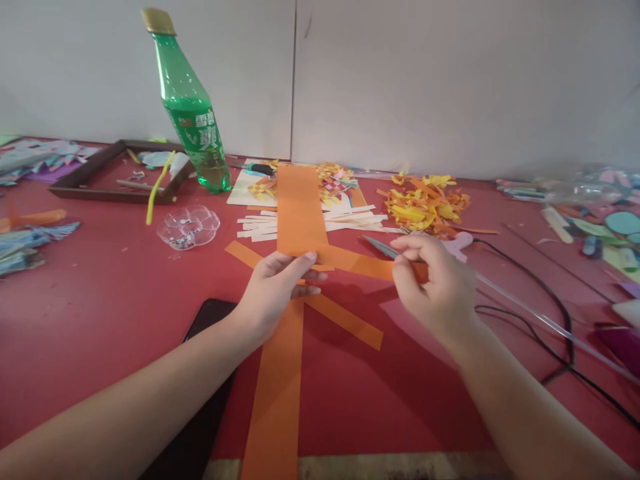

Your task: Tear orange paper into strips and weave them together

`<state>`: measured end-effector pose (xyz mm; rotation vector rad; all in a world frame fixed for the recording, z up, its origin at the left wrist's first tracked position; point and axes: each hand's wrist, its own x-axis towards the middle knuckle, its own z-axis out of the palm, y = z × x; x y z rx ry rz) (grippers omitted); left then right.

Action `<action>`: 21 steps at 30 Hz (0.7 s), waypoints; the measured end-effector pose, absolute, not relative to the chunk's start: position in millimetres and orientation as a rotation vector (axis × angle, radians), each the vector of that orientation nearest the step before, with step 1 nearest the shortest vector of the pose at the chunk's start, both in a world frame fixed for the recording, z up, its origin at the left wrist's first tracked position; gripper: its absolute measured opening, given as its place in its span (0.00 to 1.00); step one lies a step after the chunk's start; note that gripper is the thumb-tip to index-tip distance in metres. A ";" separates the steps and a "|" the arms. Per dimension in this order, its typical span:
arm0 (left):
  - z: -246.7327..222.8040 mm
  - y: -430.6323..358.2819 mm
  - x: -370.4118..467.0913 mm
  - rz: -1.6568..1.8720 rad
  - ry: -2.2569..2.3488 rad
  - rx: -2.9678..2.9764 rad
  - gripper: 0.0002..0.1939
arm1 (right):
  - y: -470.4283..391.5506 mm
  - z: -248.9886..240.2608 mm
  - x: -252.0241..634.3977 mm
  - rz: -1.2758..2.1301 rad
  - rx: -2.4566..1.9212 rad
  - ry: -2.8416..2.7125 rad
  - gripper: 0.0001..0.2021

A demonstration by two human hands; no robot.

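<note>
My left hand [280, 287] pinches an orange paper strip [360, 262], thumb on top, near the lower end of a wide upright orange paper piece [300, 207]. The strip runs right to my right hand [433, 283], whose fingers are closed at its far end. Below my left hand lie a long orange paper band [277, 387] and a loose orange strip [350, 323]. A grey pointed blade [377, 245] shows just behind my right hand. Beyond it is a pink handle [459, 245]; whether the two are joined is hidden.
A green soda bottle [193, 127] stands at the back left near a dark frame [65, 190] and a clear flower-shaped dish [190, 228]. White strips [350, 222] and orange-yellow scraps [427, 207] lie behind. A black phone [200, 380] lies under my left forearm; a black cable [565, 313] crosses the right.
</note>
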<state>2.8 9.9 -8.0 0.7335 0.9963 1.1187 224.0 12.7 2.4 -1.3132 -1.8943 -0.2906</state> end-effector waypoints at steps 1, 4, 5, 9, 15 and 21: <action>-7.8 10.2 2.3 1.145 1.006 0.737 0.11 | 15.2 2.2 227.8 -0.333 -1.314 -1.904 0.10; -7.0 11.1 0.8 1.175 1.040 0.764 0.11 | 24.3 -0.7 239.8 -0.415 -1.312 -1.929 0.10; -6.8 11.3 0.5 1.160 1.059 0.778 0.12 | 27.0 -1.6 242.9 -0.449 -1.314 -1.943 0.10; -7.9 10.1 1.7 1.033 1.126 0.868 0.10 | 29.2 -3.9 241.4 -0.553 -1.343 -2.026 0.08; -12.0 5.0 4.1 0.853 1.175 1.152 0.07 | 10.8 -12.4 212.1 0.064 -0.977 -2.249 0.13; -11.5 3.8 3.8 0.813 1.203 1.314 0.08 | 6.9 -24.8 208.5 0.240 -0.958 -2.254 0.06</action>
